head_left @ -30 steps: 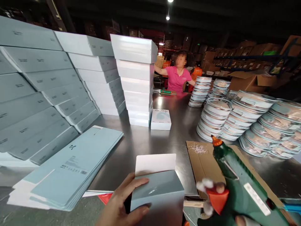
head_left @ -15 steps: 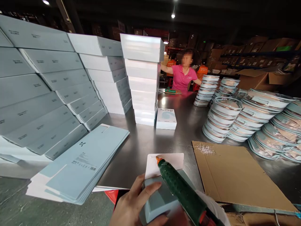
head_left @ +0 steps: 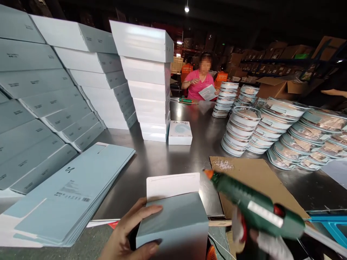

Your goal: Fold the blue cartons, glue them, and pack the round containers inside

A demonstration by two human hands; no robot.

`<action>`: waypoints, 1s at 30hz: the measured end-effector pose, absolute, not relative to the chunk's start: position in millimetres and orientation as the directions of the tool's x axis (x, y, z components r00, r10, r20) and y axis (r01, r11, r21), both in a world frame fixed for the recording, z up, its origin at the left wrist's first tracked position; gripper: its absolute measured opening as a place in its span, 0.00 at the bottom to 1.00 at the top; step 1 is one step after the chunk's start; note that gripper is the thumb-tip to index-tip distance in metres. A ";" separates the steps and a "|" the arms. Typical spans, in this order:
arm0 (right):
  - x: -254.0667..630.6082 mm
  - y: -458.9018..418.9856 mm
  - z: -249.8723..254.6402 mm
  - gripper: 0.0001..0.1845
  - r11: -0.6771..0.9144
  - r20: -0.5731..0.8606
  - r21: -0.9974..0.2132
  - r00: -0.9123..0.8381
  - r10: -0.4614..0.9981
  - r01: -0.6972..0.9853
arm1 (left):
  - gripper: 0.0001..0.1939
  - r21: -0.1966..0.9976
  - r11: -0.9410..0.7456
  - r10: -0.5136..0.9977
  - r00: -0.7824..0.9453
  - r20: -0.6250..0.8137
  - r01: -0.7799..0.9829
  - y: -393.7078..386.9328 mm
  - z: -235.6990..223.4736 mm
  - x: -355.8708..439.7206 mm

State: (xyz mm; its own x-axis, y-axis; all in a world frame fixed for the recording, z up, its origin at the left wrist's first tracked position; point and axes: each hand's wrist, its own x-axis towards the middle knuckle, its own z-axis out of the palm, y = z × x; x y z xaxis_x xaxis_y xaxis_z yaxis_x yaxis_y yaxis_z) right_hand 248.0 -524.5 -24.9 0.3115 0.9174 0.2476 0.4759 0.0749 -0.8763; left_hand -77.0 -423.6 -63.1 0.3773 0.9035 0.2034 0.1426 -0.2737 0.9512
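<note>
My left hand (head_left: 135, 231) is closed round the left side of a light blue cardboard box (head_left: 176, 216), its thumb and fingers pressing on two faces. The box's white end flap (head_left: 173, 184) stands open at the far end, with a thin line along its upper edge. To the right, my right hand (head_left: 260, 238), partly white-covered and blurred, grips a green glue gun (head_left: 244, 196). The orange nozzle of the gun points left, apart from the box and above the cardboard's corner. A white glue stick (head_left: 325, 240) sticks out of its rear.
Flat blue box blanks (head_left: 70, 195) lie at the left. Tall stacks of boxes (head_left: 149, 90) stand behind, beside one small printed box (head_left: 180, 133). Stacked clear-lidded packs (head_left: 241, 131) and a brown cardboard sheet (head_left: 260, 184) are at the right. A co-worker in pink (head_left: 200, 85) sits across the metal table.
The glue gun has moved right, off the flap, and a line now runs along the flap's edge. My view has shifted right. The co-worker now holds a light-coloured flat piece.
</note>
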 end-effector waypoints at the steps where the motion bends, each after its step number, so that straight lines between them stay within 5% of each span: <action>1: 259.3 -517.4 -25.9 0.30 0.013 0.157 -0.939 0.394 0.906 0.344 | 0.25 0.959 -0.240 0.906 0.389 0.167 0.148 -424.1 -68.1 -80.9; 5: 316.0 -493.0 -32.7 0.28 -0.238 -0.272 -0.961 0.605 0.749 -0.137 | 0.30 0.943 -0.205 0.903 0.422 0.078 0.264 -425.7 -95.8 -94.8; 8: 344.8 -496.0 -29.8 0.18 -0.374 -0.344 -0.922 0.656 0.672 -0.100 | 0.30 0.909 -0.284 0.862 0.496 0.102 0.305 -422.2 -114.1 -98.4; 11: 329.1 -508.4 -25.0 0.14 -0.361 -0.225 -0.932 0.710 0.667 0.043 | 0.29 0.891 -0.347 0.827 0.544 0.143 0.293 -416.6 -119.5 -96.5; 13: 294.2 -511.9 -27.6 0.31 -0.173 -0.044 -0.968 0.554 0.831 0.183 | 0.28 0.890 -0.360 0.825 0.541 0.163 0.281 -415.1 -114.9 -92.6; 16: 238.0 -506.9 -41.6 0.60 0.107 0.113 -0.976 0.020 0.993 0.191 | 0.25 0.921 -0.320 0.850 0.496 0.177 0.221 -419.1 -101.5 -82.5; 23: 212.3 -498.0 -60.6 0.40 0.373 0.329 -0.866 -0.183 0.926 0.332 | 0.23 0.913 -0.274 0.893 0.273 0.358 -0.301 -427.8 -85.1 -57.6; 30: 207.3 -489.1 -27.9 0.38 0.561 0.390 -0.643 -0.409 0.825 0.521 | 0.08 0.895 -0.441 0.742 0.534 0.405 -0.066 -411.5 -67.4 -69.3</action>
State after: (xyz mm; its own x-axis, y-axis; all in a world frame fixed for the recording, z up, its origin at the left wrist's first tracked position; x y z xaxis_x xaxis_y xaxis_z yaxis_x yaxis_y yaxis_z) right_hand 207.3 -489.1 -27.9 -0.4087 0.8254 0.3895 0.5208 0.5614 -0.6431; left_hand -69.3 -411.5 -67.4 0.5341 0.7421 0.4051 -0.0661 -0.4410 0.8951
